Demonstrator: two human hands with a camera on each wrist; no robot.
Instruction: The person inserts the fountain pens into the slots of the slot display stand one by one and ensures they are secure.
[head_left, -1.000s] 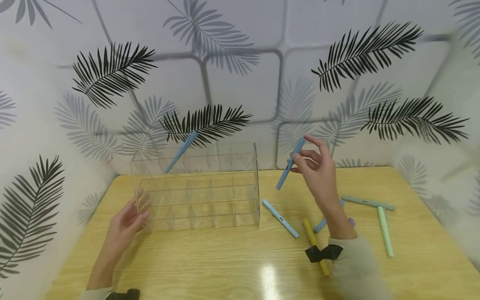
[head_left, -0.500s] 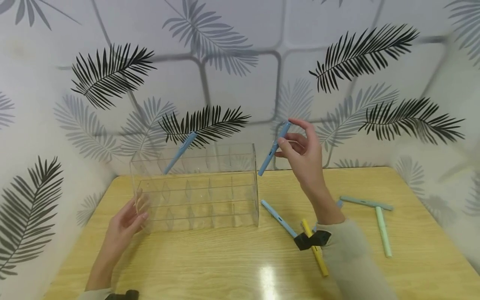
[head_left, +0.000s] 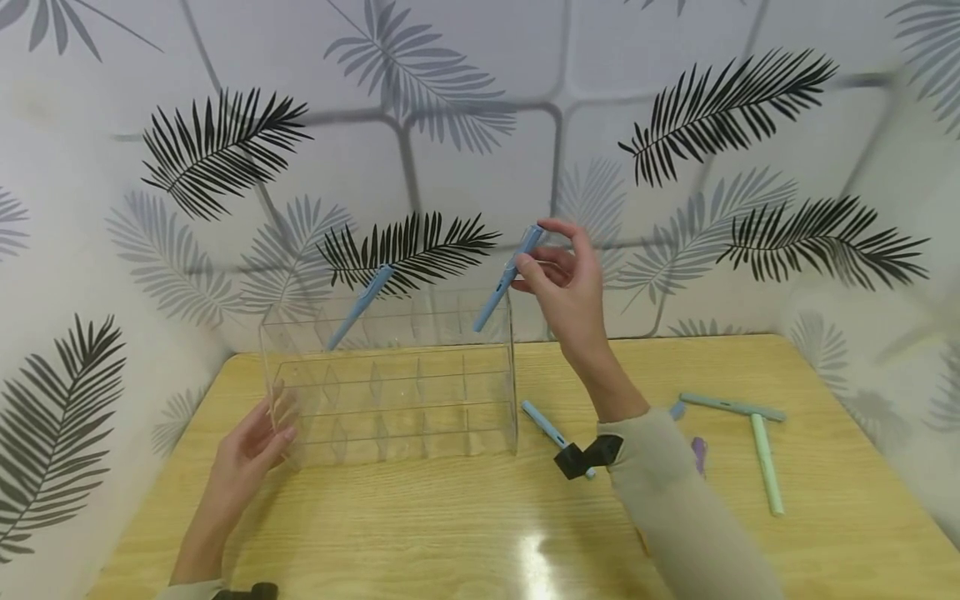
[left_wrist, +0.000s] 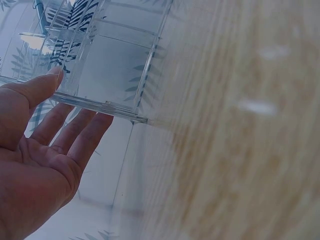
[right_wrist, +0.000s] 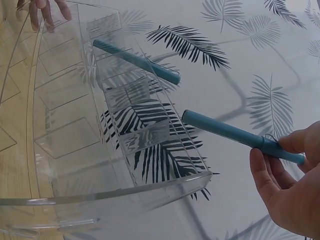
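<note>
A clear acrylic pen organizer (head_left: 397, 408), divided into compartments in tiers, stands on the wooden table. My left hand (head_left: 251, 454) holds its left end; in the left wrist view the thumb lies on one side of the clear panel and the fingers (left_wrist: 90, 132) on the other. My right hand (head_left: 573, 292) pinches a blue pen (head_left: 498, 287) near its upper, capped end. That pen slants down to the left, its lower tip over the organizer's top right, apart from it in the right wrist view. Another blue pen (head_left: 360, 307) leans in a top-row compartment toward the left.
On the table right of the organizer lie a light blue pen (head_left: 546, 423), a purple pen (head_left: 699, 454), a grey-green pen (head_left: 731, 406) and a light green pen (head_left: 767, 467). My right sleeve (head_left: 675, 492) covers other pens. A leaf-patterned wall covering (head_left: 480, 183) rises behind the table.
My right hand has carried the blue pen leftward and up, from right of the organizer to above its top right. The left hand and the organizer have stayed in place.
</note>
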